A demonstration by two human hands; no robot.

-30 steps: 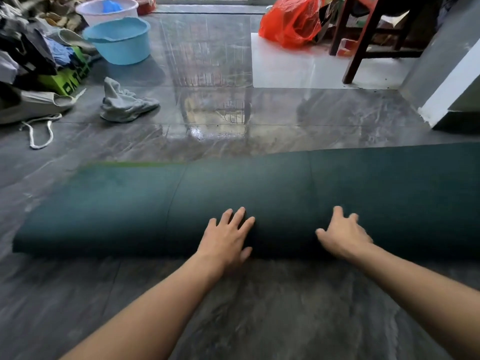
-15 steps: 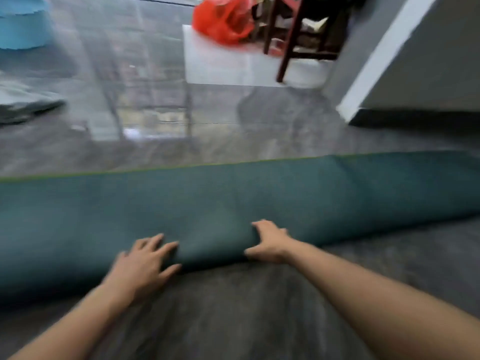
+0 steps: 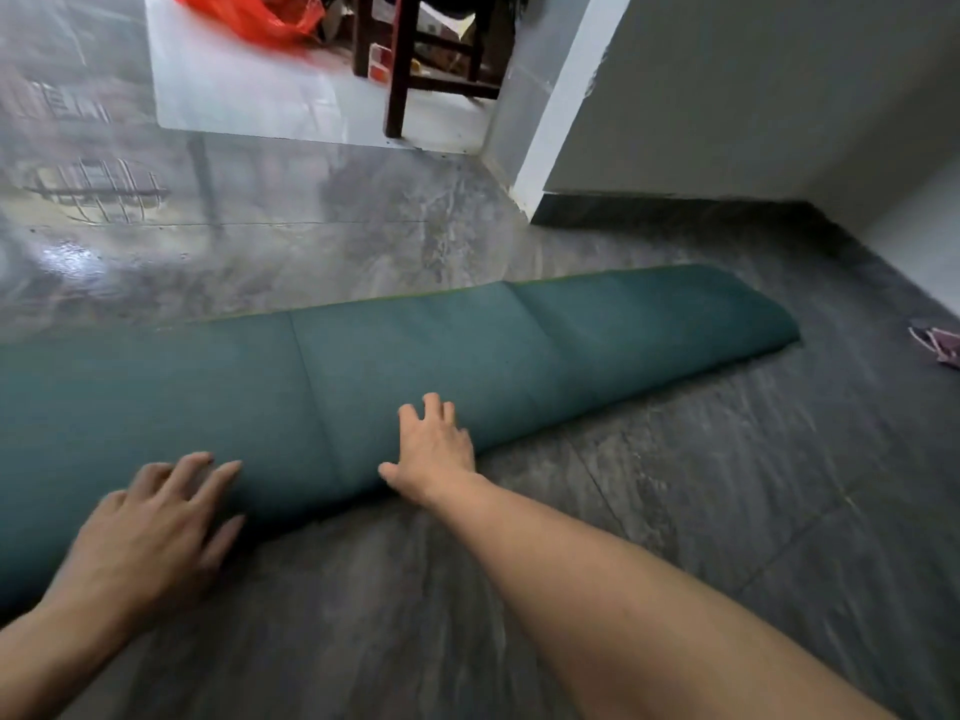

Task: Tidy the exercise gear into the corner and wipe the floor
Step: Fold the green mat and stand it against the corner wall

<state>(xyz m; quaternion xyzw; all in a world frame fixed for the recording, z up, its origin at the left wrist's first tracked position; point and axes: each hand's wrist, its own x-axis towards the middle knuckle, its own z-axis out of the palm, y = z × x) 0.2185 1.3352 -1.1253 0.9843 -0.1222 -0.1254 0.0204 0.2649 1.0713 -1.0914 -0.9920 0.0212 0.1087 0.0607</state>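
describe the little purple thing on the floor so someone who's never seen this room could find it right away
Start at the wall corner on the right, where the dark skirting turns. Follow the grey tiled floor toward the right edge of the view, past the free end of the rolled green exercise mat. The small purple item lies there alone, cut off by the frame, the only purple thing on the bare tiles.

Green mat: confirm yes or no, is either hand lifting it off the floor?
No. The green mat lies rolled on the floor, with the left hand and right hand pressing spread fingers on it.
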